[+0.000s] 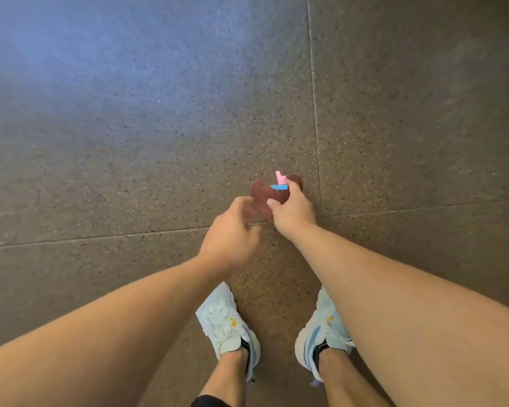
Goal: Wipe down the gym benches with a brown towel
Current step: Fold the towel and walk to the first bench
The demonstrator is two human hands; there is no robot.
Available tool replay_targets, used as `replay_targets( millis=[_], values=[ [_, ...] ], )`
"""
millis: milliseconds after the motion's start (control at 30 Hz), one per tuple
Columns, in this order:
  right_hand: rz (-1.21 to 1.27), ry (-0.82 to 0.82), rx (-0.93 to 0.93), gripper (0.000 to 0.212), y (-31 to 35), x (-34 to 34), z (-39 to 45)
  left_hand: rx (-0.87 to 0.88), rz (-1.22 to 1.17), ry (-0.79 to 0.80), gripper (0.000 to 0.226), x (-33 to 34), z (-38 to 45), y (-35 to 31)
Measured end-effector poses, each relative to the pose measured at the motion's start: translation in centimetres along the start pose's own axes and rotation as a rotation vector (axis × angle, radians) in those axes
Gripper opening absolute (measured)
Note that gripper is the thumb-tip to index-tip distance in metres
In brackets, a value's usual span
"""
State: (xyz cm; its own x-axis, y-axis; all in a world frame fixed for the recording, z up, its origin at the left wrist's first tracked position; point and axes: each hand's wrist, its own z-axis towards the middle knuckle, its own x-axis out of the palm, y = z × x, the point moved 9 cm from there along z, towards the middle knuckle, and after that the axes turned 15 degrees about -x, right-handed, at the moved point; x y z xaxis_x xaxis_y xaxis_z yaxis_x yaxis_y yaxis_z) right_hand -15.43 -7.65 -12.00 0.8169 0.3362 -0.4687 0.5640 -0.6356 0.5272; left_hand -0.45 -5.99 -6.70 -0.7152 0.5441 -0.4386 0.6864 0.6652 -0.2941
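Right hand clamps the bunched brown towel with pink-and-blue tag; blurred left hand, at its 8 o'clock, grip unclear. Speckled rubber floor, pale sneakers at 6 o'clock. No bench visible: prep step; next likely walking to a bench.

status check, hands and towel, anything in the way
Right hand shut on brown towel, bunched up. Left hand beside it, blurred, grip unclear. No bench in view, only floor and shoes.

Dim, bluish glow upper left (hands motion-blurred), edges warped.
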Motion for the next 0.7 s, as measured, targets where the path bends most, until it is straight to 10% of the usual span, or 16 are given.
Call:
replay_targets(
  millis=[533, 700],
  values=[
    [0.005, -0.112, 0.02, 0.047, 2.4, -4.2, -10.5, -0.21, -0.09, 0.151, 0.04, -1.4, -5.2, 1.3],
    [0.191, -0.127, -0.043, 0.033, 7.1, -8.5, -20.4, -0.497, -0.466, 0.346, 0.076, -2.0, -13.5, 1.2]
  ],
)
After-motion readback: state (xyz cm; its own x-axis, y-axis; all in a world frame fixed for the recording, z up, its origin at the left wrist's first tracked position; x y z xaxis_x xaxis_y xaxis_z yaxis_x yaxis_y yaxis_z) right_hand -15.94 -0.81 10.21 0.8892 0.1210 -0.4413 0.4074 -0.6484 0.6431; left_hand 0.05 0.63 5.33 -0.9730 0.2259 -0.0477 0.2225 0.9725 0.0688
